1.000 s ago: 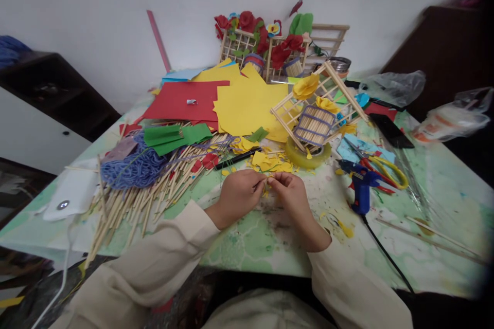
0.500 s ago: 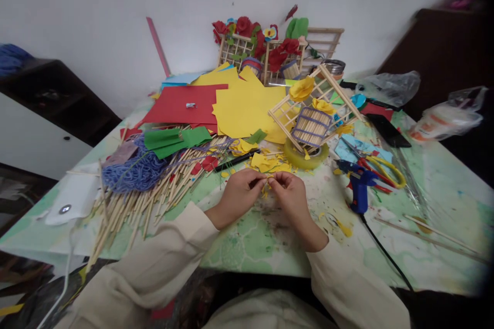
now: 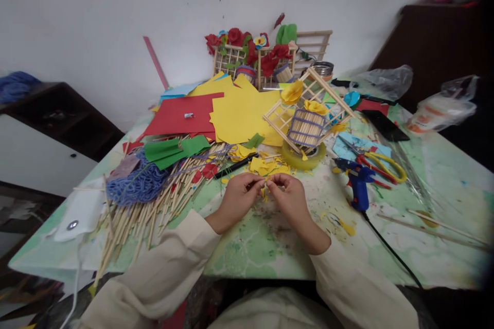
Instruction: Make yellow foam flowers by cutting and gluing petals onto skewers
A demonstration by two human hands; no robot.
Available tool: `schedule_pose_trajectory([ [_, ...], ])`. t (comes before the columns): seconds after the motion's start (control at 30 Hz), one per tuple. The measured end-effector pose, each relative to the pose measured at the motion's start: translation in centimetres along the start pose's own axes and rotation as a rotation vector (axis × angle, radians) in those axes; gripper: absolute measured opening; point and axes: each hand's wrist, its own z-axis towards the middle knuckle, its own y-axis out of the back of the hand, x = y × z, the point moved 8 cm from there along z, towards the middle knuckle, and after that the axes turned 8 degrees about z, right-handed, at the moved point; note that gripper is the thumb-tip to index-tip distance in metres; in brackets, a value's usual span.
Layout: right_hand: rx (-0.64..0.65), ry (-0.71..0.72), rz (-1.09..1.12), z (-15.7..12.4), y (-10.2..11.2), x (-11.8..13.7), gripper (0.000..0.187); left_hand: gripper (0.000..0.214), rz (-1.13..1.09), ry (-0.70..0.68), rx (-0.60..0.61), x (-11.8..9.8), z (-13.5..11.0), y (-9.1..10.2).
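Note:
My left hand (image 3: 241, 199) and my right hand (image 3: 287, 198) meet fingertip to fingertip above the front middle of the table. Both are closed in a pinch on something tiny between the fingertips, too small and too covered to name. Just beyond them lies a heap of yellow paper scraps (image 3: 268, 166). A roll of clear tape (image 3: 304, 160) is behind my right hand, with a stick lattice (image 3: 328, 95) propped over it. The lattice carries a small stick basket (image 3: 306, 127) and yellow paper flowers (image 3: 292, 92).
Yellow paper sheets (image 3: 243, 113) and red paper (image 3: 185, 113) lie behind. Wooden sticks (image 3: 154, 216), purple yarn (image 3: 137, 185) and green paper (image 3: 175, 150) are on the left. Rightward are a blue glue gun (image 3: 360, 187) with its cord, scissors (image 3: 380, 164) and a phone (image 3: 386, 126).
The camera view has turned slightly, so the scene sits a little differently. My hands stay pinched together in about the same spot over the table.

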Motion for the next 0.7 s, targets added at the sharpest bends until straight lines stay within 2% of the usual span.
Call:
schedule_pose_trajectory([
  [0.23,0.006,-0.017,0.04,-0.08,0.05,-0.48,0.013,0.014,0.03,-0.005,-0.093,-0.34,-0.15,0.89],
  [0.7,0.021,-0.037,0.066,-0.4,0.18,-0.49,0.012,0.01,0.008,0.05,-0.06,-0.1,-0.24,0.65],
])
